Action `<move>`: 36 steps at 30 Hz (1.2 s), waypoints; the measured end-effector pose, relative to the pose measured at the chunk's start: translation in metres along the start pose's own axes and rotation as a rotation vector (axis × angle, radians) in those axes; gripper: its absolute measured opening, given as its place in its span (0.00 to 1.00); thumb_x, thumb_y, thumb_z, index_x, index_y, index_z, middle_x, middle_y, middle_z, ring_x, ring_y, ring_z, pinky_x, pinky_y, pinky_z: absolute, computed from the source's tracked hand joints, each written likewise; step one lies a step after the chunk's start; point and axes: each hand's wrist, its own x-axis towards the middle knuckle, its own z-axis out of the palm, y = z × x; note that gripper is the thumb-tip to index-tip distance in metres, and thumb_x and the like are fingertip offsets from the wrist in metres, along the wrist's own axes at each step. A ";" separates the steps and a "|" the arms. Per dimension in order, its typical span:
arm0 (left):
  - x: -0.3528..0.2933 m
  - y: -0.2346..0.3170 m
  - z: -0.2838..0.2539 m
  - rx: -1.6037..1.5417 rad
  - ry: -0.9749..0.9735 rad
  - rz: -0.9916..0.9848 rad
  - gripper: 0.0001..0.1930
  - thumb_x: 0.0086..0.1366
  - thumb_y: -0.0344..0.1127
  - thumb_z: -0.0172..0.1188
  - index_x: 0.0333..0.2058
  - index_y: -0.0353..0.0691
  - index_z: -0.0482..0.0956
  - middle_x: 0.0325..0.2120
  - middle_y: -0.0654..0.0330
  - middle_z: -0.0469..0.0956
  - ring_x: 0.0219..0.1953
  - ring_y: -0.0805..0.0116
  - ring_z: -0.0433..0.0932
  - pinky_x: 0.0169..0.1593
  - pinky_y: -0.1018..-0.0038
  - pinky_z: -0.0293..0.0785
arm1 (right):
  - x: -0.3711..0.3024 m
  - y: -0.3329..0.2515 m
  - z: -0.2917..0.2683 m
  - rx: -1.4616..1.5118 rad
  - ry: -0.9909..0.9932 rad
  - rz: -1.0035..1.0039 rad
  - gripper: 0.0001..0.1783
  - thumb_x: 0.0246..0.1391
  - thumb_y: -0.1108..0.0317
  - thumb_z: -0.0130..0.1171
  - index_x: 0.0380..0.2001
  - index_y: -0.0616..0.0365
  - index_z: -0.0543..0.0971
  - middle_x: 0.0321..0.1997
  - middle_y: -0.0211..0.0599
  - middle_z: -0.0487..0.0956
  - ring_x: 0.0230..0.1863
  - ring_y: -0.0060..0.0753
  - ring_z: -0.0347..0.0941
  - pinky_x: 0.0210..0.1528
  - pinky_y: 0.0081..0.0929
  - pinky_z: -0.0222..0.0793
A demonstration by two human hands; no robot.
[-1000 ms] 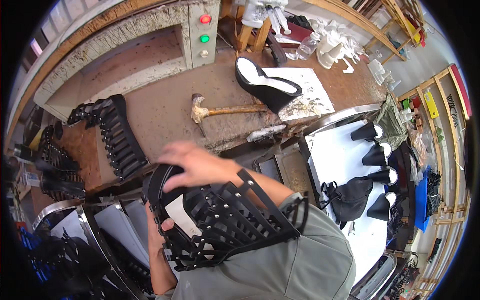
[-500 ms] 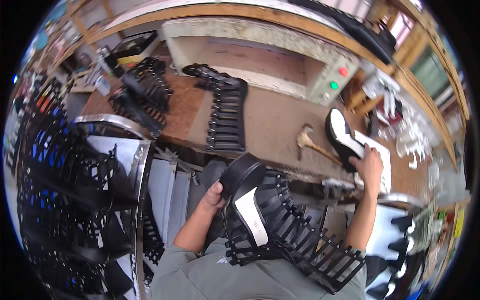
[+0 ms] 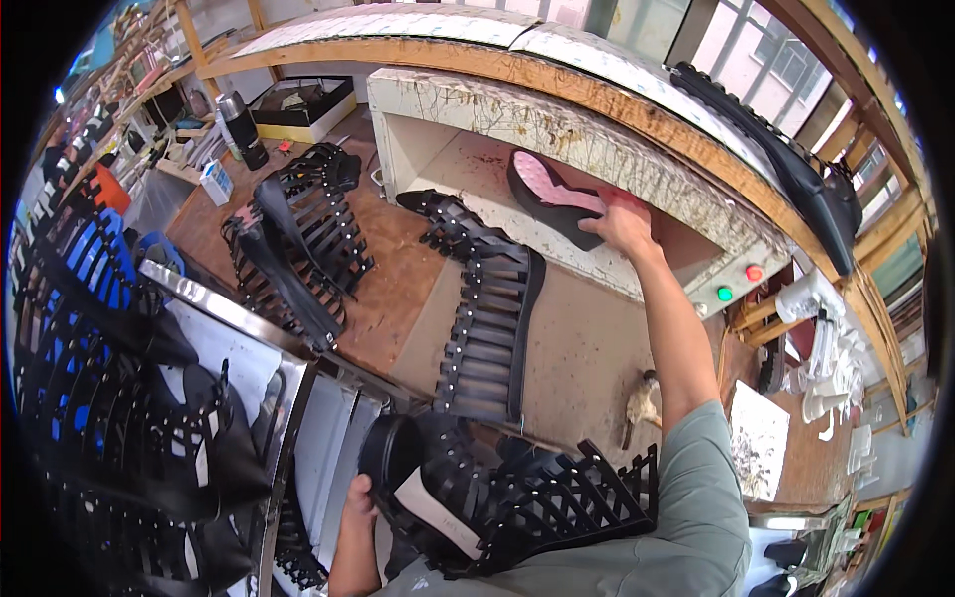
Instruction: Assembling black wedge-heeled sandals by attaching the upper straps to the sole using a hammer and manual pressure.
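My right hand reaches forward and grips the end of a loose shoe sole, black at the edge with a pink-lit upper face. The sole is inside the opening of a white box with a pinkish glow. Down by my lap, my left hand is closed on a tall black strappy boot, thumb at its thick toe platform. The boot lies tilted, its pale arch strip showing, and its studded straps spread across my front. My left fingers are mostly hidden behind it.
Another strappy boot lies before the box. More boots rest on the bench to the left, and a rack of them stands beside me. A hammer and a stained white sheet are at right. A wooden shelf overhangs the box.
My right hand has carried the sole from the right side of the bench up into the box opening. My left hand still holds the boot; the whole view has shifted.
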 end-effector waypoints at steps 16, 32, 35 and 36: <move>-0.006 -0.014 -0.017 -0.078 0.201 0.006 0.34 0.58 0.58 0.52 0.55 0.38 0.70 0.52 0.54 0.74 0.53 0.55 0.74 0.57 0.60 0.71 | -0.251 0.100 -0.010 0.471 -0.146 0.330 0.27 0.52 0.63 0.61 0.56 0.56 0.72 0.58 0.47 0.72 0.50 0.44 0.75 0.50 0.38 0.72; -0.110 -0.001 0.146 -0.126 -0.206 -0.052 0.39 0.58 0.49 0.60 0.64 0.36 0.56 0.57 0.54 0.68 0.56 0.62 0.70 0.60 0.65 0.65 | -0.305 0.007 0.015 1.637 -0.066 0.109 0.15 0.52 0.65 0.58 0.41 0.61 0.74 0.37 0.39 0.77 0.27 0.23 0.73 0.26 0.18 0.68; -0.120 0.009 0.167 0.074 -0.209 -0.016 0.48 0.56 0.53 0.62 0.67 0.38 0.46 0.62 0.56 0.60 0.62 0.65 0.63 0.63 0.68 0.58 | -0.347 -0.083 -0.043 1.988 -0.057 -0.080 0.18 0.57 0.58 0.54 0.41 0.64 0.74 0.36 0.47 0.78 0.25 0.25 0.73 0.22 0.17 0.68; -0.126 0.009 0.167 0.123 -0.147 -0.062 0.53 0.54 0.54 0.63 0.68 0.38 0.40 0.64 0.56 0.55 0.65 0.67 0.56 0.66 0.69 0.50 | -0.352 -0.105 -0.051 2.027 -0.114 -0.151 0.19 0.58 0.58 0.54 0.41 0.66 0.74 0.38 0.50 0.78 0.24 0.26 0.73 0.22 0.17 0.69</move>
